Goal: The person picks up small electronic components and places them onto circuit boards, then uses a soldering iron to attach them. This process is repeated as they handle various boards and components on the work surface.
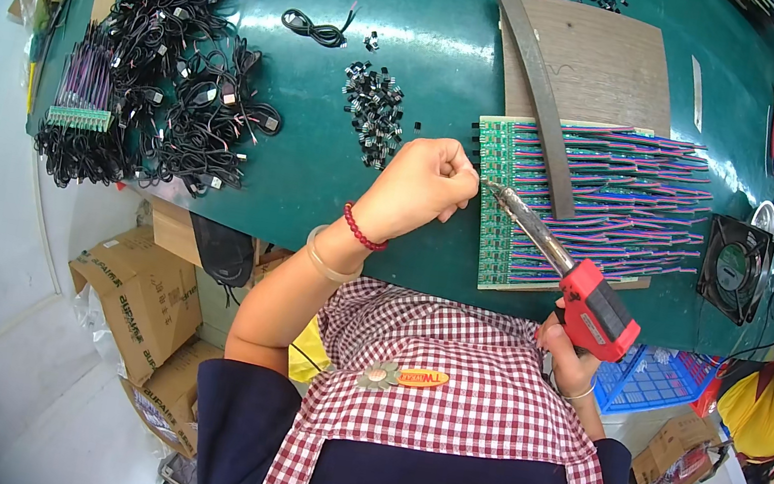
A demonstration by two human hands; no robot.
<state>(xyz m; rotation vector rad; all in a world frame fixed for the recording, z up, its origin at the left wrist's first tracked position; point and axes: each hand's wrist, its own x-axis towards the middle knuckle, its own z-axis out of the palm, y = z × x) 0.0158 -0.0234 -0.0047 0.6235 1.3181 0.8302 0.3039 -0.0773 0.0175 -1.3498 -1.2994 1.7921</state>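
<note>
Green circuit panel (490, 198) flat on teal table (314, 190), straight ahead of both hands, long axis running away from body toward wooden board (602, 63). Left edge of panel just beside left hand (422, 182); nearer to that hand than to right hand (571, 357), which sits low at table's near edge.

Left hand curled into loose fist, thumb and forefinger pinched narrow at panel's edge; too small to tell what lies between them, perhaps thin solder wire. Red bead bracelet (363, 231) and pale bangle (328, 261) at wrist.

Right hand wrapped around red pistol-grip soldering iron (594, 310). Iron's metal barrel (531, 226) slanting up and left, tip (489, 186) meeting panel's left column right beside left fingertips. Barrel axis crossing panel's long axis diagonally.

Purple, pink and blue wires (637, 196) fanning rightward from panel in tight parallel rows, glossy and thin. Dark flat strip (538, 89), matte, lying diagonally across wires and wooden board, weighing them down.

Heap of small black components (372, 113) to left of panel, near left hand. Tangle of black cables (170, 76) farther left, rubbery and looped. Square black fan (737, 269) at right, just past wire ends. Cardboard boxes (146, 295) on floor below table's edge. 1 other person's yellow sleeve (765, 413) at far right.
</note>
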